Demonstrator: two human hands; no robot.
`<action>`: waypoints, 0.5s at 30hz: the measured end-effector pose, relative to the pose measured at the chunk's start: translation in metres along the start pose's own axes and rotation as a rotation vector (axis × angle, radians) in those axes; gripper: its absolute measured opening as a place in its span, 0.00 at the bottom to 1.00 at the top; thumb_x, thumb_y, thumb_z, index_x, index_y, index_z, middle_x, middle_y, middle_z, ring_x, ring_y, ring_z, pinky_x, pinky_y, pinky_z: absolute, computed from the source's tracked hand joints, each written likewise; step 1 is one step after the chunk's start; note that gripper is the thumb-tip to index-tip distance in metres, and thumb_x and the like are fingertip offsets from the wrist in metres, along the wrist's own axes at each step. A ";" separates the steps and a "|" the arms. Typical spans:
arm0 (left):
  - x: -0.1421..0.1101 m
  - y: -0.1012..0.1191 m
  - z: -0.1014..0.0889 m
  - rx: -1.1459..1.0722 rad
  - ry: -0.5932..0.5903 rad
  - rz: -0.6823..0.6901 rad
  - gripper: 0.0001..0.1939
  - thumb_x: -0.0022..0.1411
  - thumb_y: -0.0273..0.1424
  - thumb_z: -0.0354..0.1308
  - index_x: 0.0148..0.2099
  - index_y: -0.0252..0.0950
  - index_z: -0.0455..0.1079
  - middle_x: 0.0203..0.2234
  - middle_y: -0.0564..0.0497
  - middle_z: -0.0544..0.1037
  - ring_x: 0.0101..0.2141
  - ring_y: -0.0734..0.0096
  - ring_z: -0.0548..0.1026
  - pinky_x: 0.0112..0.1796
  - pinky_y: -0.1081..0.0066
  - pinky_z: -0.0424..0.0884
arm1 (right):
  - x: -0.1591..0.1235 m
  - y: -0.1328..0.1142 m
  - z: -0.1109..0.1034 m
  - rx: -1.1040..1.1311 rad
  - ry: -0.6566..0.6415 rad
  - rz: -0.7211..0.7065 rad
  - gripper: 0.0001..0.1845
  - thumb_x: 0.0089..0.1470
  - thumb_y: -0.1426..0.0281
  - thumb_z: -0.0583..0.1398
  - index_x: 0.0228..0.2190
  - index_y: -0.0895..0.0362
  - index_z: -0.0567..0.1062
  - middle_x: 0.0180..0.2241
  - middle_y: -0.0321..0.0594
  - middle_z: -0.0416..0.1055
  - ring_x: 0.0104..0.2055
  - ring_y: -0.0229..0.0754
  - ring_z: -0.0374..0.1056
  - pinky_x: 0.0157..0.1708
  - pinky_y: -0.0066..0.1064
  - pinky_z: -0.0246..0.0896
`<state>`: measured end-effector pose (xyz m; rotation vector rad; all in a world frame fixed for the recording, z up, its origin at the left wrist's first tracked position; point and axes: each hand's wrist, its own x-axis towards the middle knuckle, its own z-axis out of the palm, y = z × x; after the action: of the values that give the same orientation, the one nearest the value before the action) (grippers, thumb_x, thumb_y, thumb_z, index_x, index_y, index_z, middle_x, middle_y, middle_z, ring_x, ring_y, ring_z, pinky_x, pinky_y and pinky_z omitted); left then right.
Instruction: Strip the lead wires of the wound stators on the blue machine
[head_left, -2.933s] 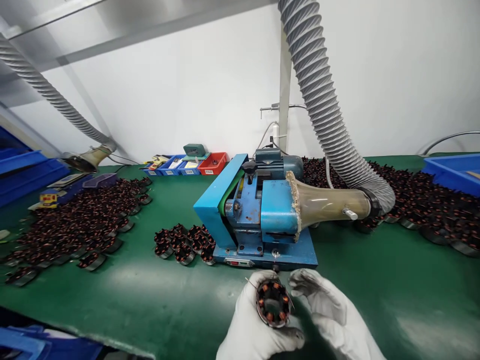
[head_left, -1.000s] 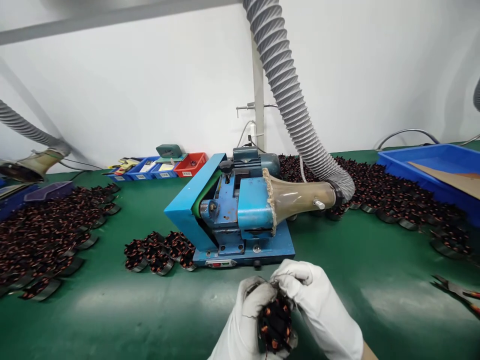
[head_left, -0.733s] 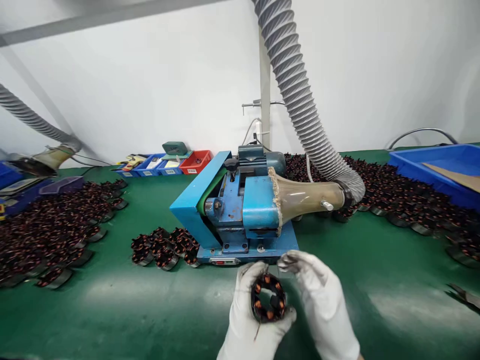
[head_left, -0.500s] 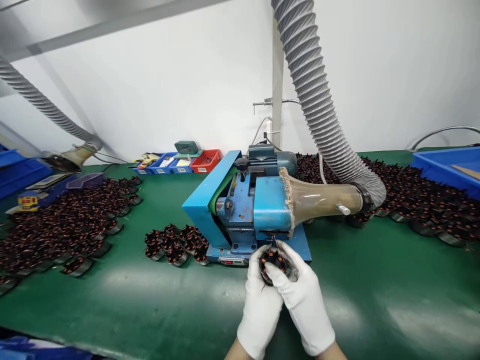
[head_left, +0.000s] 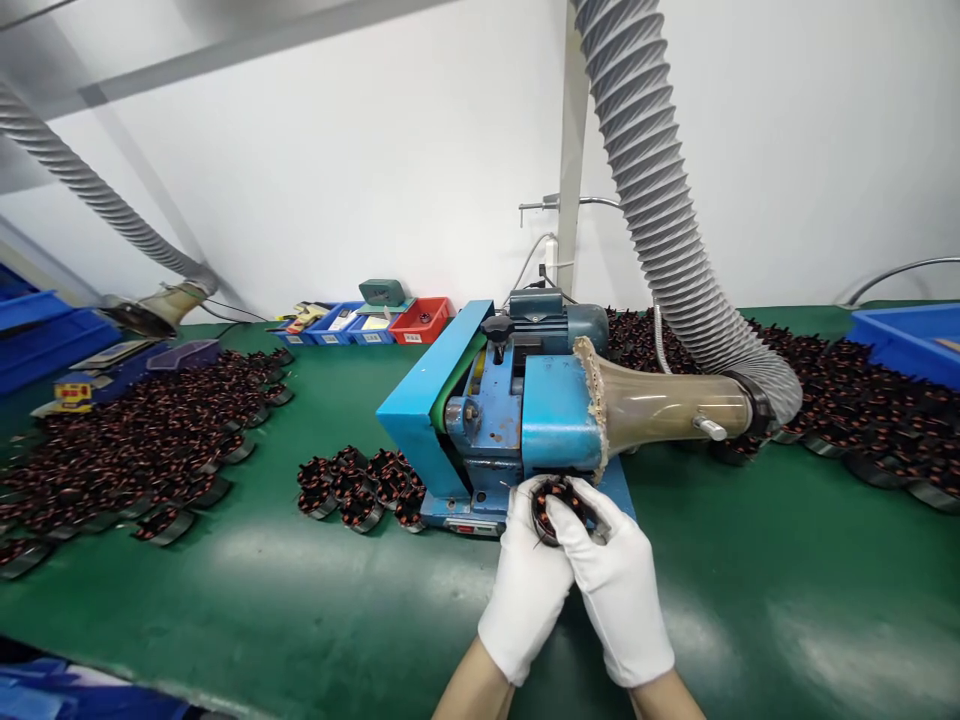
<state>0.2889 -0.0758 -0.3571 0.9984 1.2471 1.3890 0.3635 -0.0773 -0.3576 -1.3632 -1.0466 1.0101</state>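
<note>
Found one black ring-shaped stator with copper windings [head_left: 559, 503] gripped by white-gloved left hand [head_left: 526, 583] and right hand [head_left: 616, 590], fingers closed round it, at near front of blue bench machine [head_left: 510, 415]; small cluster of like stators [head_left: 361, 490] lying just left, large heaps [head_left: 135, 440] unhandled beyond.

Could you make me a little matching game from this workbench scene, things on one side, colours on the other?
Things:
1. gloves
2. machine
3. bench top
4. bin at the back wall, right end of its row

Colours:
A. green
B. red
C. white
D. blue

Pairs: 1-C, 2-D, 3-A, 4-B
</note>
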 end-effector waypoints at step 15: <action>-0.004 -0.015 -0.005 0.023 -0.010 0.004 0.16 0.52 0.24 0.55 0.45 0.40 0.64 0.42 0.49 0.73 0.44 0.66 0.73 0.47 0.67 0.68 | -0.003 0.009 0.003 0.040 0.006 0.036 0.27 0.44 0.55 0.64 0.42 0.59 0.77 0.43 0.48 0.76 0.45 0.53 0.72 0.47 0.39 0.67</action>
<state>0.2871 -0.0803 -0.3722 1.0227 1.2571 1.3737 0.3601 -0.0795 -0.3665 -1.3554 -0.9954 1.0473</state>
